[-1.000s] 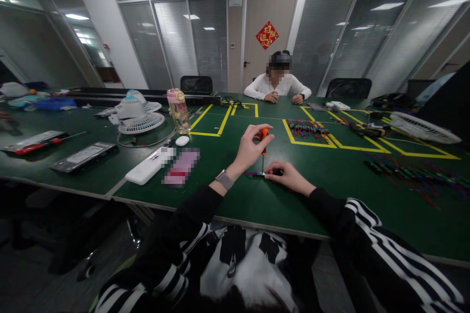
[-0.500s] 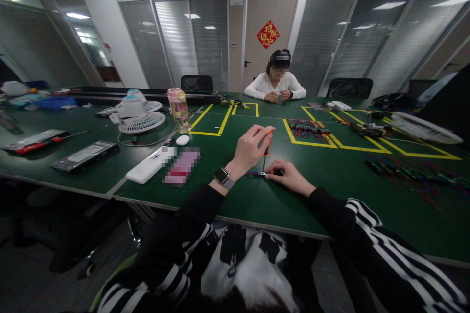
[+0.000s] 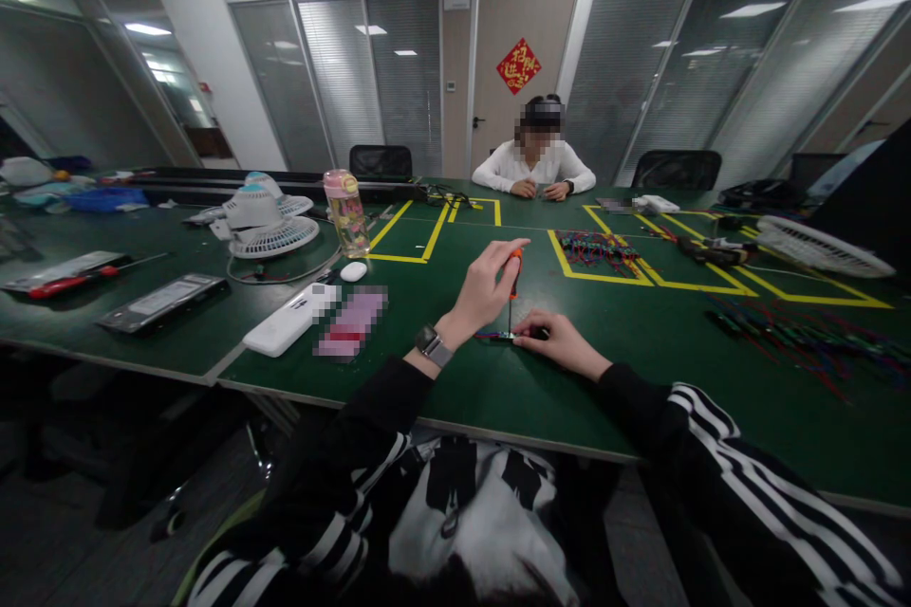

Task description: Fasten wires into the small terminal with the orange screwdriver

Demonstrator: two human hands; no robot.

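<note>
My left hand (image 3: 485,289) is closed round the orange handle of a small screwdriver (image 3: 513,283), which stands upright with its tip on a small part (image 3: 502,336) lying on the green table (image 3: 462,379). My right hand (image 3: 559,341) lies low on the table just right of the tip, its fingers pinching that small part, which has thin coloured wires on it. A watch sits on my left wrist.
A white power bank (image 3: 288,322) and a pink item (image 3: 351,323) lie to the left. Further left are a white fan (image 3: 267,218), a pink bottle (image 3: 345,213) and flat devices. Coloured wire bundles (image 3: 599,251) lie in yellow-taped squares. A person (image 3: 535,166) sits opposite.
My left hand's fingers have shifted round the screwdriver handle, as in twisting it; the index finger now points out. My right hand stays put. The person opposite moved their hands slightly.
</note>
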